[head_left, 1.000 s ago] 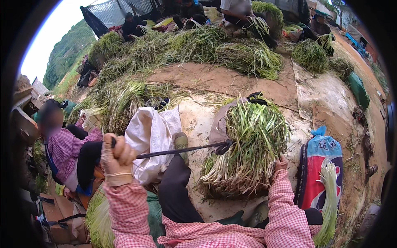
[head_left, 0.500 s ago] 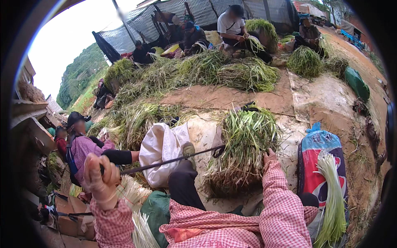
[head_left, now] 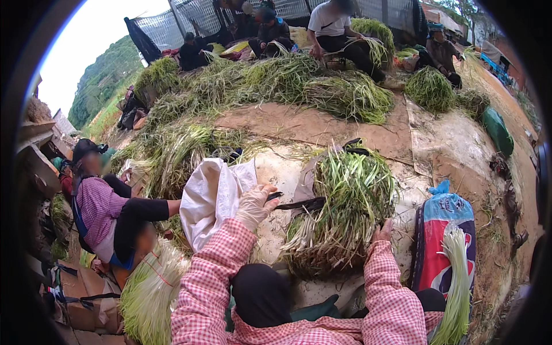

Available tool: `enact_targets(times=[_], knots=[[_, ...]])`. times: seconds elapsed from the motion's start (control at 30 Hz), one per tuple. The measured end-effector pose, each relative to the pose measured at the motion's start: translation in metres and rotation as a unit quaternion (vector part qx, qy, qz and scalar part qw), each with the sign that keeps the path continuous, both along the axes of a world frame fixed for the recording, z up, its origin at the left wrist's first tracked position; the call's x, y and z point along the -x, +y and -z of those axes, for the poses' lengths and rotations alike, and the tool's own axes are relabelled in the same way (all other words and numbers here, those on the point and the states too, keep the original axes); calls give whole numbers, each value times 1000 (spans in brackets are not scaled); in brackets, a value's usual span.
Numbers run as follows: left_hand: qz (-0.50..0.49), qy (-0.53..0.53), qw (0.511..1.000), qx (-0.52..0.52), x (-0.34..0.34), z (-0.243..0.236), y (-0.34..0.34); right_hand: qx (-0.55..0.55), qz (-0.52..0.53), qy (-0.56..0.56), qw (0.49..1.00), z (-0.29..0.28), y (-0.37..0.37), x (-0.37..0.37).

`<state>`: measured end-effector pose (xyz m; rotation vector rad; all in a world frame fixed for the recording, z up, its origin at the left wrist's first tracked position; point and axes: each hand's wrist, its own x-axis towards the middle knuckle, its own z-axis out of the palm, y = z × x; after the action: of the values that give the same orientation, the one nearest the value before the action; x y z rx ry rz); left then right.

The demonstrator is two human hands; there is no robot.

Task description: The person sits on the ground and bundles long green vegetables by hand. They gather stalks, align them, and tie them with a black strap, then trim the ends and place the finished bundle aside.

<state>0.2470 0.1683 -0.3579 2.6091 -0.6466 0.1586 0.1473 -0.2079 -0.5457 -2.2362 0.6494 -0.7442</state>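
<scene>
My left hand (head_left: 256, 204), in a thin pale glove, grips a black strap (head_left: 302, 204) that runs to a large bundle of leafy green stalks with pale, soil-brown root ends (head_left: 351, 195). My right hand (head_left: 384, 231) holds the right side of that bundle, its fingertips partly hidden by leaves. A white woven sack (head_left: 201, 201) lies left of my left hand. Right of the bundle is a red, blue and dark printed bag (head_left: 431, 253), with trimmed pale stalks (head_left: 454, 287) lying on it.
A co-worker (head_left: 103, 207) in checked clothing sits at left, beside banded trimmed stalks (head_left: 149, 293). Heaps of green stalks (head_left: 276, 80) line the back, where several people (head_left: 339, 40) sit before a metal-sheet fence. Flattened cardboard (head_left: 305, 123) covers the ground. A green sack (head_left: 498, 129) lies far right.
My left hand, earlier raised at the lower left with the strap pulled long and taut, has moved forward and right toward the bundle, and the strap span is shorter. My right hand stays at the bundle.
</scene>
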Motion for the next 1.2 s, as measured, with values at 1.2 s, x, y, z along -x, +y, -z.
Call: enact_targets(times=[1.2], knots=[[40, 496, 589, 637, -36, 34, -100, -59, -75, -18, 995, 29, -20, 5]])
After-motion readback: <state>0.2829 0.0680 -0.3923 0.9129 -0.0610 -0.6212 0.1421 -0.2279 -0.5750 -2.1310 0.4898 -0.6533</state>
